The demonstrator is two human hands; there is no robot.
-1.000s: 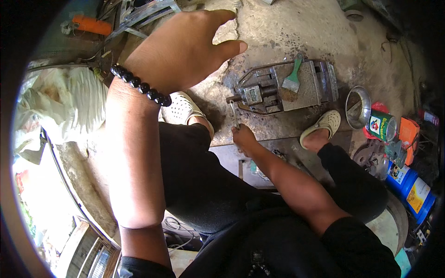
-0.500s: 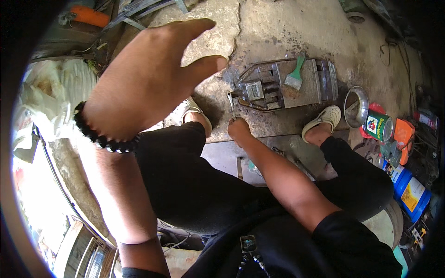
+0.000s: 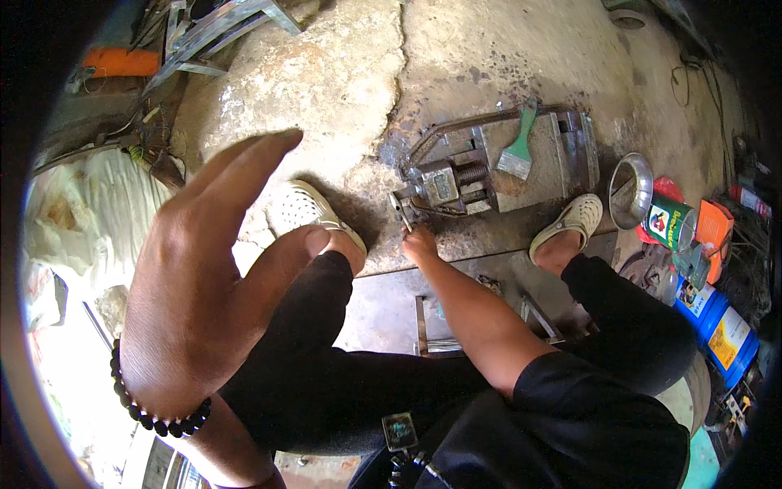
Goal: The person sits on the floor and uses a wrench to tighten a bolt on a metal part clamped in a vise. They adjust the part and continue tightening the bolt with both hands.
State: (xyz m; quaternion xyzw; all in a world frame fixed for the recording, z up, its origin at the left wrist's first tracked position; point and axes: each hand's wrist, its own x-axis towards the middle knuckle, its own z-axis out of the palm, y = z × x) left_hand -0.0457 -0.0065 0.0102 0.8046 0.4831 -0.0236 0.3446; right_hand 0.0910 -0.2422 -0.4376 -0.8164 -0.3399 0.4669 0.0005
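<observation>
My left hand (image 3: 195, 269), with a dark beaded bracelet, is raised close to the camera. Its thumb stands apart from the fingers and nothing is in it. Lower down, my right hand (image 3: 419, 245) is closed round the handle of a metal wrench (image 3: 402, 213). The wrench's head is at the left end of a heavy machine vise (image 3: 441, 184), by its screw; how it sits on the screw end is too small to tell. A paint brush (image 3: 516, 153) with a green handle lies on top of the vise.
My feet in pale clogs (image 3: 303, 207) stand either side of the vise. At right are a metal bowl (image 3: 630, 191), a green can (image 3: 669, 222), an orange object (image 3: 713, 238) and a blue bucket (image 3: 717, 326). A metal frame (image 3: 213, 41) stands far left, with white sheeting (image 3: 98, 212) nearer.
My left hand has come down and nearer to me, staying open. The right hand and wrench have swung slightly, the wrench now tilting more to the left. The view has shifted a little.
</observation>
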